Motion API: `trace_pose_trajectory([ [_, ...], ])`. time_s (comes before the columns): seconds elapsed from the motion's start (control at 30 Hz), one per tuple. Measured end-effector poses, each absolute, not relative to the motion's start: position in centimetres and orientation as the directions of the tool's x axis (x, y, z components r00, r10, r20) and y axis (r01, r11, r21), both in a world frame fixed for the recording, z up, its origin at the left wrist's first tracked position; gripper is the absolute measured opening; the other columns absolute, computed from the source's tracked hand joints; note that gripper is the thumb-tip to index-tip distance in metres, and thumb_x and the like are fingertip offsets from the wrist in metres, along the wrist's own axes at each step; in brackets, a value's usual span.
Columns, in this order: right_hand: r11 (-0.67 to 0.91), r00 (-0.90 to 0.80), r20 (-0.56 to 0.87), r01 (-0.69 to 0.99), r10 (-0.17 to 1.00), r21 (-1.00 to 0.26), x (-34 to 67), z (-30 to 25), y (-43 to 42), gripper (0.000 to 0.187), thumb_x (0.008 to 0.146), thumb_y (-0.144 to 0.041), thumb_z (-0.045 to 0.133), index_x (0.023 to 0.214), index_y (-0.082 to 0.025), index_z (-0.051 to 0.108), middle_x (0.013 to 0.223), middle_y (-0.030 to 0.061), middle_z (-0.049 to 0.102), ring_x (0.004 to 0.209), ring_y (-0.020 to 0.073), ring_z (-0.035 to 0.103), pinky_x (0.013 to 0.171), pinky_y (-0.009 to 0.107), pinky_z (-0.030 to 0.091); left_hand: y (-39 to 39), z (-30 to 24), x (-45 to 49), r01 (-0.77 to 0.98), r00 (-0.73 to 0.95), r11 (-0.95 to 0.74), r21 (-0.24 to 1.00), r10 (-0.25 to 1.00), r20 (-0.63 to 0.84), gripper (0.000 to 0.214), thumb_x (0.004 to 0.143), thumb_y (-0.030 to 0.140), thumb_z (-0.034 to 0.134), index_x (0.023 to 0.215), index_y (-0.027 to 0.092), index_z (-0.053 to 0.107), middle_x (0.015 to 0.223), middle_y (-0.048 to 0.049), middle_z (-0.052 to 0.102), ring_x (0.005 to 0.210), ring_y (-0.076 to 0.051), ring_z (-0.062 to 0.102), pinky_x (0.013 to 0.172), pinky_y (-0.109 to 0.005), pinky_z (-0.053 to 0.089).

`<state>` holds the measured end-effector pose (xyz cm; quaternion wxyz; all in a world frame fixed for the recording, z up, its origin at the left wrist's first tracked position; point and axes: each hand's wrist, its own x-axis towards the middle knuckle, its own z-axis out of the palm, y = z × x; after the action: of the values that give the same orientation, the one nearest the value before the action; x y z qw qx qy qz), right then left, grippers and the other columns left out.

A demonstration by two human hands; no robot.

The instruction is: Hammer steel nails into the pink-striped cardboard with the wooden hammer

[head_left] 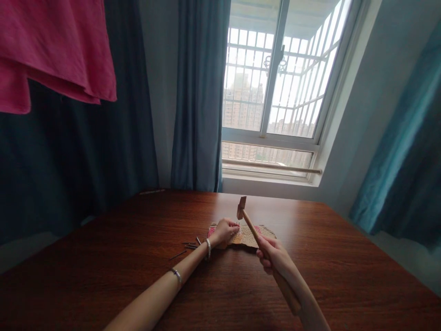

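Note:
A small piece of cardboard [248,237], patterned with dots and pink and orange patches, lies on the table. At its left part my left hand [225,231] rests, thumb and fingers closed in a pinch on a thin nail [238,224]; most of the nail is hidden by the fingertips. My right hand [274,253] wraps round the wooden handle of a hammer [250,224]. The hammer's head is raised a little above and beyond the pinched fingers, apart from them. Left of the cardboard lie several loose dark nails [178,254], partly behind my left wrist.
The brown wooden table [138,276] reaches to the wall below a barred window [272,105]. Blue curtains [200,92] hang on both sides. Pink cloth [65,50] hangs at the upper left, above table height.

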<state>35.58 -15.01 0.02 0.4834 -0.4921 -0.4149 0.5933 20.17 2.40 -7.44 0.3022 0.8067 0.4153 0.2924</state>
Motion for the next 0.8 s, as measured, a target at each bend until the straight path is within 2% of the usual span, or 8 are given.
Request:
trace_pose_trajectory([
  [0.2,-0.178,-0.016,-0.178,-0.176,0.984,-0.968,35.7,-0.2,-14.8,0.045,0.062,-0.056,0.061,0.085,-0.019,0.049,0.051,-0.0081,0.047,0.03,0.0013,0.031,0.027,0.014,0.021,2.2,-7.3,20.2,0.515,0.464,-0.47,0.717,0.856,0.228,0.035,0.07,0.04,0.053,0.077,0.011,0.071,0.07,-0.0041,0.065,0.069,-0.016,0.054,0.061,-0.022,0.036],
  [0.37,-0.091,0.071,-0.1,-0.119,0.992,-0.989,37.0,-0.8,-14.3,0.043,0.065,-0.048,0.06,0.094,-0.017,0.055,0.051,-0.0078,0.045,0.031,0.0021,0.032,0.027,0.015,0.025,2.3,-7.0,19.8,0.433,0.503,-0.457,0.777,0.838,0.212,0.037,0.066,0.038,0.059,0.088,0.01,0.069,0.076,-0.0052,0.067,0.07,-0.016,0.056,0.059,-0.022,0.039],
  [0.5,-0.013,0.264,0.005,0.064,0.964,-0.998,39.0,-1.8,-13.5,0.052,0.065,-0.04,0.059,0.107,-0.011,0.055,0.045,-0.0076,0.044,0.029,0.0057,0.035,0.026,0.019,0.029,2.9,-6.3,19.2,0.421,0.55,-0.456,0.784,0.815,0.179,0.04,0.06,0.036,0.065,0.089,0.009,0.069,0.071,-0.0042,0.066,0.069,-0.017,0.056,0.059,-0.023,0.04],
  [0.6,-0.093,0.439,0.027,0.248,0.898,-0.964,40.7,-2.5,-13.2,0.056,0.065,-0.036,0.058,0.114,-0.009,0.054,0.043,-0.0058,0.048,0.031,0.0097,0.042,0.029,0.022,0.034,3.5,-5.3,18.5,0.413,0.576,-0.43,0.803,0.806,0.135,0.046,0.058,0.033,0.066,0.097,0.008,0.066,0.077,-0.0062,0.066,0.072,-0.018,0.058,0.062,-0.025,0.043],
  [0.7,-0.225,0.535,0.045,0.43,0.844,-0.874,42.4,-2.9,-13.2,0.05,0.065,-0.033,0.055,0.11,-0.011,0.058,0.042,-0.0026,0.052,0.036,0.0147,0.051,0.033,0.024,0.039,4.0,-4.1,17.4,0.465,0.626,-0.452,0.761,0.776,0.079,0.054,0.056,0.034,0.068,0.103,0.008,0.064,0.088,-0.0093,0.066,0.082,-0.021,0.058,0.068,-0.027,0.044],
  [0.8,-0.286,0.525,0.07,0.564,0.848,-0.774,44.0,-3.3,-13.4,0.039,0.066,-0.031,0.053,0.099,-0.013,0.065,0.043,0.0001,0.056,0.04,0.0166,0.056,0.04,0.024,0.043,4.1,-2.8,16.2,0.536,0.673,-0.51,0.673,0.739,0.024,0.066,0.049,0.04,0.073,0.108,0.012,0.062,0.101,-0.0107,0.063,0.094,-0.026,0.055,0.079,-0.03,0.042],
])
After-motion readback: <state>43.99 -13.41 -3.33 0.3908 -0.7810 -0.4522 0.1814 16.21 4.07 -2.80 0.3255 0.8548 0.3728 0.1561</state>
